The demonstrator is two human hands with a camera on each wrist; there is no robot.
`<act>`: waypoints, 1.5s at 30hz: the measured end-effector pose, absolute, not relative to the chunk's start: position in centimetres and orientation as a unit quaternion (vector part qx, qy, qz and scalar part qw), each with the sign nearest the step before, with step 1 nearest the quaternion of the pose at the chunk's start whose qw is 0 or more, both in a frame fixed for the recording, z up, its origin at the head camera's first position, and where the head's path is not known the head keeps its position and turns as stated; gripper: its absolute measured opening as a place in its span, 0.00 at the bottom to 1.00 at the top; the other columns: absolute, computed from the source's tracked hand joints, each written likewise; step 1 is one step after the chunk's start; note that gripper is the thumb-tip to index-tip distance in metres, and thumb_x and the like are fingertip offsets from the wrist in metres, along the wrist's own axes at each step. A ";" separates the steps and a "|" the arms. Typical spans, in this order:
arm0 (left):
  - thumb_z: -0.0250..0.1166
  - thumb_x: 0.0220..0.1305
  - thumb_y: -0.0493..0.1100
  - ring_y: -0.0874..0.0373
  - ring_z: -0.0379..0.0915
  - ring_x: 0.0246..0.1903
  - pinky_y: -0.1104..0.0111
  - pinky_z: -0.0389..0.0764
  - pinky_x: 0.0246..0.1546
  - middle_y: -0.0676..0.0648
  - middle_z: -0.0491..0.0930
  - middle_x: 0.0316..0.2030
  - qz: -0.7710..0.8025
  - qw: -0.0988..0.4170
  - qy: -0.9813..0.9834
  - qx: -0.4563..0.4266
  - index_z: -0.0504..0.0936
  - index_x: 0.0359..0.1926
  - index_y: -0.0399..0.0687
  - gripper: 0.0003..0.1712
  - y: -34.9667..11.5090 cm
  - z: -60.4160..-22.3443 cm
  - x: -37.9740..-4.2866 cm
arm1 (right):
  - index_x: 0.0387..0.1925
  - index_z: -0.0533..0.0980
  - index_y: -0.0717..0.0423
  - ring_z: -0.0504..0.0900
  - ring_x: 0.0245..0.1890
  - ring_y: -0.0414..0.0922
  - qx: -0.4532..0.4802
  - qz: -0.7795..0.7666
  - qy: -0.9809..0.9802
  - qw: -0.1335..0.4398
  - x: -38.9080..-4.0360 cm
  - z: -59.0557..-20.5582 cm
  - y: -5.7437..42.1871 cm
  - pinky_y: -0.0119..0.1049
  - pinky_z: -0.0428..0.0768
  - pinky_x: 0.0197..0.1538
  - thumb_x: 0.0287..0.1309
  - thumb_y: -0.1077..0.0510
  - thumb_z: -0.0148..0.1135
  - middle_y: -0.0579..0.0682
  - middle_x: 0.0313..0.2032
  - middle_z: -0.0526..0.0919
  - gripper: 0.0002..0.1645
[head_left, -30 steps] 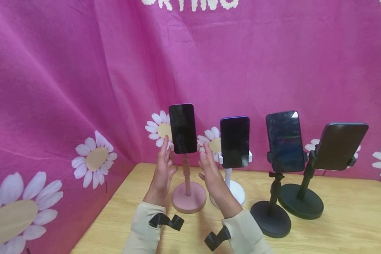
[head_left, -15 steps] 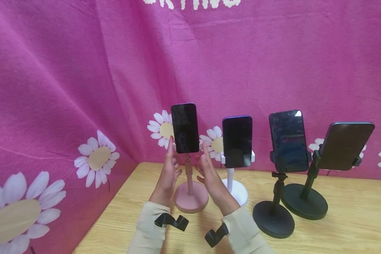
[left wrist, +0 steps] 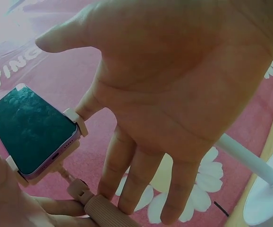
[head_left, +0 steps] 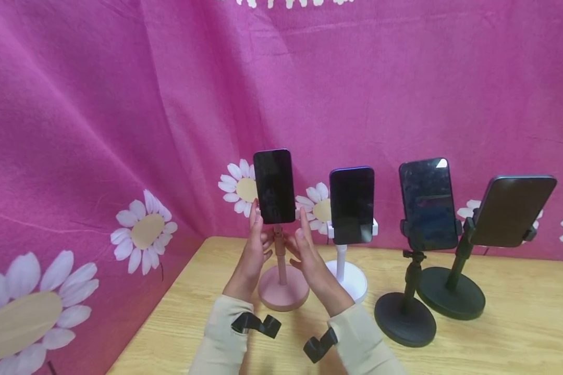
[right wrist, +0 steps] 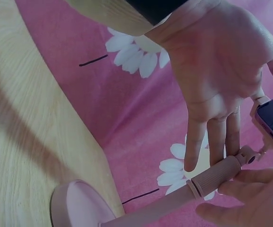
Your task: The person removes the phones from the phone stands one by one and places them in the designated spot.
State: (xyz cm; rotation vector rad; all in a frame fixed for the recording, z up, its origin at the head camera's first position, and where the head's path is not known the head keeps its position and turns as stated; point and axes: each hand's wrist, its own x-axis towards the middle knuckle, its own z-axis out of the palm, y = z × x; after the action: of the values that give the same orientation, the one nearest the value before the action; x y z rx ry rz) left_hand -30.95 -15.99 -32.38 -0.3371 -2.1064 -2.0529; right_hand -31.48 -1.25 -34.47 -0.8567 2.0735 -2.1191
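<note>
A dark-screened phone (head_left: pixel 274 186) stands upright in the clamp of a pink phone stand (head_left: pixel 283 295). My left hand (head_left: pixel 249 258) is on the left of its pole, my right hand (head_left: pixel 315 263) on the right, palms facing each other. In the left wrist view, the right index finger reaches the pink clamp arm (left wrist: pixel 76 120) beside the phone. The right wrist view has the left index finger at the opposite clamp arm. The other fingers hang relaxed around the ribbed collar (right wrist: pixel 217 176); whether all touch it, I cannot tell. Neither hand curls tightly around anything.
Right of the hands, a white stand (head_left: pixel 353 281) holds a second phone (head_left: pixel 352 205). Farther right, two black stands (head_left: pixel 405 320) hold phones, one upright and one tilted. All stand on a wooden table (head_left: pixel 521 312) before a pink cloth (head_left: pixel 403 78) with daisies.
Both hands have drawn closer to the pink stand, their fingers coming in to its pole and clamp. The phones and stands stay in place; the view shifts slightly.
</note>
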 end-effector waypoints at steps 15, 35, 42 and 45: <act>0.34 0.73 0.61 0.35 0.60 0.64 0.39 0.59 0.62 0.31 0.63 0.65 -0.688 0.097 -0.707 -0.130 0.31 0.74 0.67 0.35 -15.6 -32.5 -29.7 | 0.73 0.30 0.25 0.53 0.71 0.61 -0.292 -0.647 0.704 -0.008 -30.1 -34.7 -0.9 0.67 0.62 0.60 0.67 0.33 0.35 0.46 0.75 0.36 0.41; 0.40 0.74 0.53 0.38 0.61 0.65 0.43 0.67 0.57 0.44 0.55 0.72 -0.639 0.128 -0.740 -0.166 0.31 0.74 0.73 0.37 -14.5 -33.9 -25.8 | 0.71 0.28 0.21 0.63 0.68 0.51 -0.337 -0.607 0.720 -0.017 -26.7 -35.4 1.5 0.59 0.64 0.63 0.69 0.40 0.45 0.54 0.71 0.60 0.44; 0.42 0.73 0.50 0.41 0.65 0.63 0.44 0.73 0.51 0.46 0.58 0.71 -0.600 0.165 -0.761 -0.181 0.31 0.74 0.76 0.38 -13.6 -34.5 -24.7 | 0.72 0.26 0.24 0.65 0.67 0.52 -0.350 -0.590 0.727 -0.029 -25.3 -35.5 2.7 0.60 0.62 0.64 0.70 0.44 0.45 0.56 0.68 0.64 0.46; 0.42 0.73 0.51 0.43 0.66 0.63 0.45 0.74 0.50 0.46 0.64 0.68 -0.591 0.171 -0.767 -0.184 0.32 0.74 0.76 0.37 -13.1 -34.6 -24.2 | 0.72 0.25 0.25 0.65 0.67 0.51 -0.359 -0.590 0.722 -0.036 -24.5 -35.5 3.3 0.61 0.61 0.65 0.71 0.48 0.46 0.56 0.69 0.63 0.47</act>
State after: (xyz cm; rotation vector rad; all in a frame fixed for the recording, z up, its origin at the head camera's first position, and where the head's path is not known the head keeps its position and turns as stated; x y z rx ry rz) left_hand -24.21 -13.10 -34.62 -0.5212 -2.1774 -1.6766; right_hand -24.54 3.32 -35.46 -1.1547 2.3228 -1.8982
